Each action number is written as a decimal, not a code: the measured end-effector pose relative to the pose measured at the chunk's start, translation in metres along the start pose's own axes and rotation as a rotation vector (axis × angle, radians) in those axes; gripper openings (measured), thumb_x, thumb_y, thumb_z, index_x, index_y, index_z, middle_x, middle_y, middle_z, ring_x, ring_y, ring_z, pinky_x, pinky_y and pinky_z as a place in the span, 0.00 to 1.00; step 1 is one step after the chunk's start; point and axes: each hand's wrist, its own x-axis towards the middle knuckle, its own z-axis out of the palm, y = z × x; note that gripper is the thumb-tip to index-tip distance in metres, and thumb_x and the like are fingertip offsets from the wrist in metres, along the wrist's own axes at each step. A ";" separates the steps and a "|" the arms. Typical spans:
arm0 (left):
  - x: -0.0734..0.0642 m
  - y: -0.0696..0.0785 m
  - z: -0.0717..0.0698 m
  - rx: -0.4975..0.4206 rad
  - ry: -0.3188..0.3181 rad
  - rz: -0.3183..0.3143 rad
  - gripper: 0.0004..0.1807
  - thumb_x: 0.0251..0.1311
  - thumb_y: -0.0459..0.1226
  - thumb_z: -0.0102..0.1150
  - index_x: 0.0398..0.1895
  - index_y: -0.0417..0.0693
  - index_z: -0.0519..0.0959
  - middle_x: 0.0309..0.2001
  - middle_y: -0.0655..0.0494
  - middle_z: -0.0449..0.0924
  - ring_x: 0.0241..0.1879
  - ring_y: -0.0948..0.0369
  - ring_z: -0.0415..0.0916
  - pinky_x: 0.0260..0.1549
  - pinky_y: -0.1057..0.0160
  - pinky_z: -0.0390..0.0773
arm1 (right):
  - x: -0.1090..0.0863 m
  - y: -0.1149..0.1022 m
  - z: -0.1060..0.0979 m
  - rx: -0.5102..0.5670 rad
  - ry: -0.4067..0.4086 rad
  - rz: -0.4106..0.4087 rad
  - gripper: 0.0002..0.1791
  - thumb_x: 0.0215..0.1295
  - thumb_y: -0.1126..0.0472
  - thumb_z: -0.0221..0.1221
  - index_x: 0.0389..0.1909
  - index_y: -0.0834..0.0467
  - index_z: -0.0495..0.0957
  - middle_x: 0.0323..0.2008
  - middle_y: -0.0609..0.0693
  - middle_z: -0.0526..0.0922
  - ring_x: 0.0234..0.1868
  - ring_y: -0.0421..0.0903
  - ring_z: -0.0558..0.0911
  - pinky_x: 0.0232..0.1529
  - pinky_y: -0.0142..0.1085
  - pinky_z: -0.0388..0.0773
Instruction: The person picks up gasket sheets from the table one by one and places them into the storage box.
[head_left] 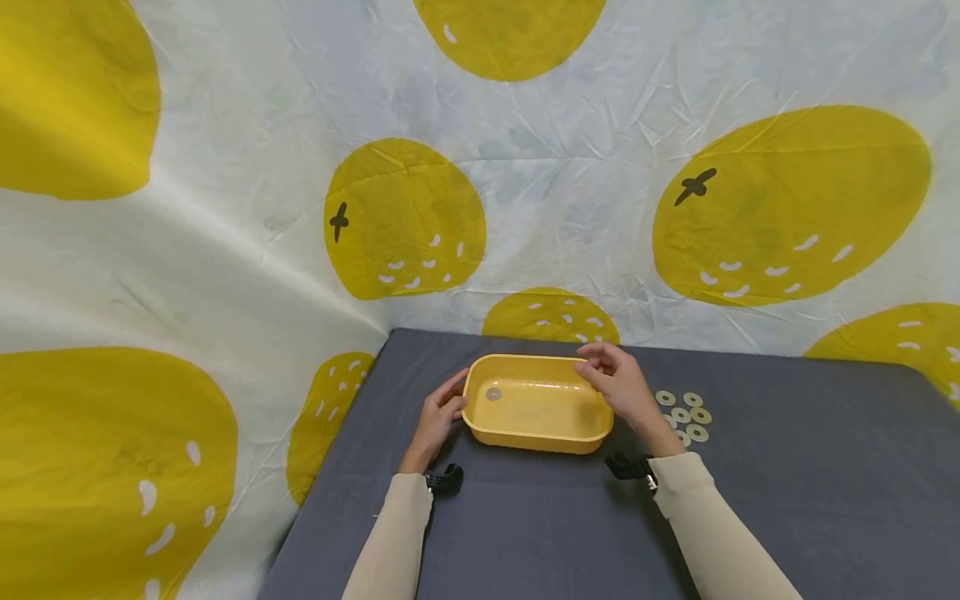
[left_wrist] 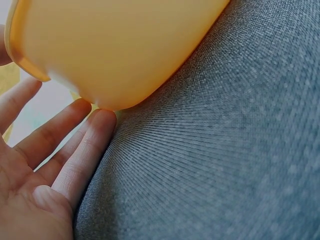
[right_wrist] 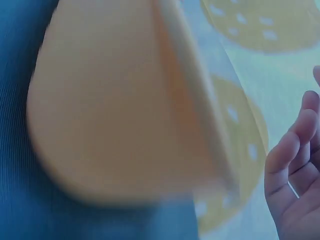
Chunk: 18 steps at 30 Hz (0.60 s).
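Observation:
A yellow rectangular tub [head_left: 536, 446] with rounded corners stands on the dark grey cloth. One small round metal disc with a central hole [head_left: 493, 394] lies in its left part. My left hand [head_left: 437, 421] is at the tub's left end, its extended fingertips [left_wrist: 104, 120] against the outer wall. Over the right end of the tub is my right hand [head_left: 618, 385], with thumb and forefinger slightly apart near the far rim. In the right wrist view its other fingers [right_wrist: 281, 170] are loosely bent beside the tub, and nothing shows in them.
Several similar holed discs [head_left: 697, 415] lie in a loose group on the cloth [head_left: 810, 467], right of the right hand. A white fabric wall [head_left: 555, 200] with yellow fruit prints rises behind the table and along its left side. Both wrists wear dark bands.

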 end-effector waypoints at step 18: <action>-0.006 0.022 -0.002 -0.010 -0.053 -0.051 0.30 0.71 0.32 0.54 0.76 0.51 0.68 0.61 0.42 0.81 0.51 0.62 0.82 0.47 0.66 0.83 | -0.043 0.074 -0.123 -0.250 0.131 0.225 0.28 0.75 0.47 0.57 0.64 0.65 0.73 0.37 0.52 0.83 0.31 0.46 0.79 0.31 0.39 0.78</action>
